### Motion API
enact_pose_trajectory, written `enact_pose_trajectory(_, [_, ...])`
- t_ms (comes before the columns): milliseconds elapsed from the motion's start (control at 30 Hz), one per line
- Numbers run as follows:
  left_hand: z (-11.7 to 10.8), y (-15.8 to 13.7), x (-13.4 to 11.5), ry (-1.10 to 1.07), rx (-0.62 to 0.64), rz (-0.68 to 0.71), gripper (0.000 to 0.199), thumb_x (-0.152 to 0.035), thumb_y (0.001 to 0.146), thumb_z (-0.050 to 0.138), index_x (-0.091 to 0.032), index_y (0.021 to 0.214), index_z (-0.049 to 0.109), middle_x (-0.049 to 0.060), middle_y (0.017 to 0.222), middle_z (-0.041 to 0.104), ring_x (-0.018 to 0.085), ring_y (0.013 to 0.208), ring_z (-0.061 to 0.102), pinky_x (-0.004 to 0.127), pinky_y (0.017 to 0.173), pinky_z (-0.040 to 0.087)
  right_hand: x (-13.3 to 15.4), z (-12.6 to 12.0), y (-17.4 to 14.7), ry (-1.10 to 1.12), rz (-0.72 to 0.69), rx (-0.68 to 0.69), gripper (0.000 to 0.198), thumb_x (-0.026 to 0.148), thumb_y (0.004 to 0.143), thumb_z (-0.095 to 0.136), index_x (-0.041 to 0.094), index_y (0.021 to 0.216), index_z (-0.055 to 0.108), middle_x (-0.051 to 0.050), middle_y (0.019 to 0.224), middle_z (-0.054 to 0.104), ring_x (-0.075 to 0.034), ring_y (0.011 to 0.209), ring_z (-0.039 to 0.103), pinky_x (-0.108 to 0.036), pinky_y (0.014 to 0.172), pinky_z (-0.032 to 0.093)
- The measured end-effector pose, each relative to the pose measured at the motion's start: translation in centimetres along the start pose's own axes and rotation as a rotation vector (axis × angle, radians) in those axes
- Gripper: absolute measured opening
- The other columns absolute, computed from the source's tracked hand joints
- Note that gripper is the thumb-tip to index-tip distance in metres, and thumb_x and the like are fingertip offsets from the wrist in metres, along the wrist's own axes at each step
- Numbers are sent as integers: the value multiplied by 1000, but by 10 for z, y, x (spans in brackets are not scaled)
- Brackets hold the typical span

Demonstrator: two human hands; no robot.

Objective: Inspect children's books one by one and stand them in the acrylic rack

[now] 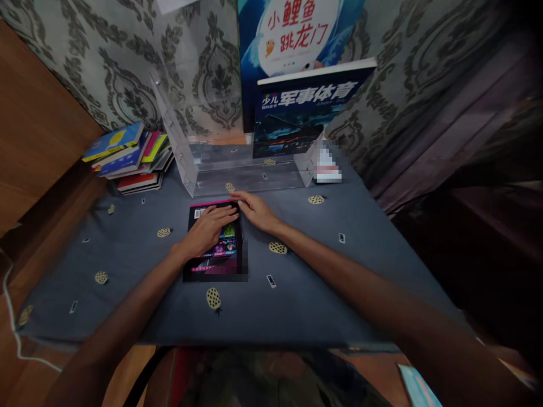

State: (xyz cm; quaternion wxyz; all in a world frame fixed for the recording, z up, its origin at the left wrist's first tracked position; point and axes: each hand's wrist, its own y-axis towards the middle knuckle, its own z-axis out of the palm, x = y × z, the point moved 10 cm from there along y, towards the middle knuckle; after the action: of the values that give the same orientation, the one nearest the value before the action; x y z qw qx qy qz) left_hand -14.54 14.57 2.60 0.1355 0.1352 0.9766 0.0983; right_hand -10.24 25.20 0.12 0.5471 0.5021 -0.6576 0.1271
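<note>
A dark book with small colourful pictures and a barcode lies on the cloth-covered table in front of me. My left hand rests flat across its upper part, fingers stretched out to the right. At the book's upper right corner is my right hand, its fingers extended to the left along the edge. Neither hand is wrapped round the book. Part of the cover is hidden under my left hand, and its lower right corner is blurred out.
Behind the book stands a clear acrylic rack. A dark blue book and a taller blue book lean upright in it. At the left is a messy stack of books. A pixelated item sits right of the rack.
</note>
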Motion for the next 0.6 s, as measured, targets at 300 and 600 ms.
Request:
enact_pose_trajectory(300, [1,-15,-26,-54,40,67,51,-4,92,40,-23,135,59,8,143,60,21,138,50,54,115,36,4,1,-1,-48,-26,-6,38,16,95,41,24,128,58,-7,127,70,-20,121,64,-45,106,50])
enact_pose_trajectory(600, [4,-34,-48,-63,70,61,48,-7,95,39,-24,135,59,7,144,59,21,137,50,55,115,36,8,2,-2,-58,-7,-6,41,12,93,42,25,128,59,-5,127,70,-18,120,64,-45,107,50])
